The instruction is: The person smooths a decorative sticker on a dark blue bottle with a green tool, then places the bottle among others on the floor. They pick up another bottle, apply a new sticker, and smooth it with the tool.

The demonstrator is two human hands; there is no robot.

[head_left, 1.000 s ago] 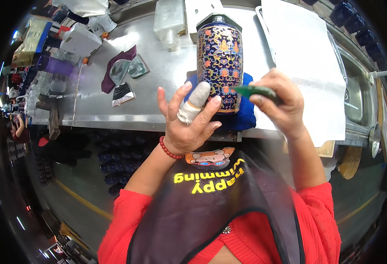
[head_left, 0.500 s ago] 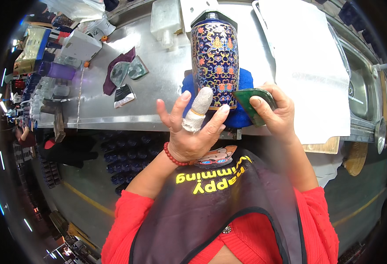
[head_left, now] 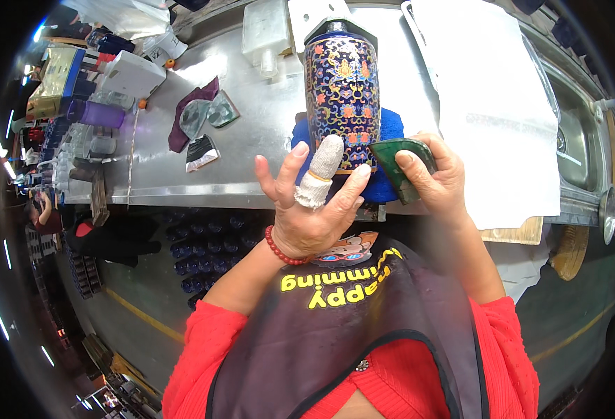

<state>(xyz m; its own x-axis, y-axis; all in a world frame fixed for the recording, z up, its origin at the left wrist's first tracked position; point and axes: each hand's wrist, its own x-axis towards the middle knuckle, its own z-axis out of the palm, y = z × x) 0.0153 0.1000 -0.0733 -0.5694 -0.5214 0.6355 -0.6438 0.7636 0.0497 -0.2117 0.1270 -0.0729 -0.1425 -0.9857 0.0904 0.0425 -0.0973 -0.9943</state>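
Landmark: we place everything against the vase (head_left: 342, 105), a tall dark-blue cylinder with many-coloured flower ornament, standing upright on a blue cloth (head_left: 389, 126) near the front edge of the steel table (head_left: 251, 146).

Left hand (head_left: 314, 209): ours, spread wide with fingers fanned, in front of the vase's lower part. One finger wears a white wrapping. The fingertips lie at or against the vase wall, but we cannot tell how firmly they press; nothing is pinched.

Right hand (head_left: 433, 178): curled closed around a dark green pad (head_left: 401, 164), held against the vase's lower right side.

Green pad: its edge meets the vase near the base, just right of the wall.

How the vase will handle: we judge it rigid, glossy and slick, probably enamel or glazed ware, so chip-prone and fairly heavy for its width. Tall and narrow, it would tip easily on the soft cloth.

Where to hold: we would brace it low, with an open palm around the lower body opposite the pad, not at the narrow neck.

Blue cloth: under and behind the vase; soft, and likely some cushion against slipping.

White sheet (head_left: 489, 105): right of the vase, draped toward the sink (head_left: 580, 133).

Stone scraps (head_left: 206, 119): well left of the vase, lying beside a purple rag (head_left: 181, 133).
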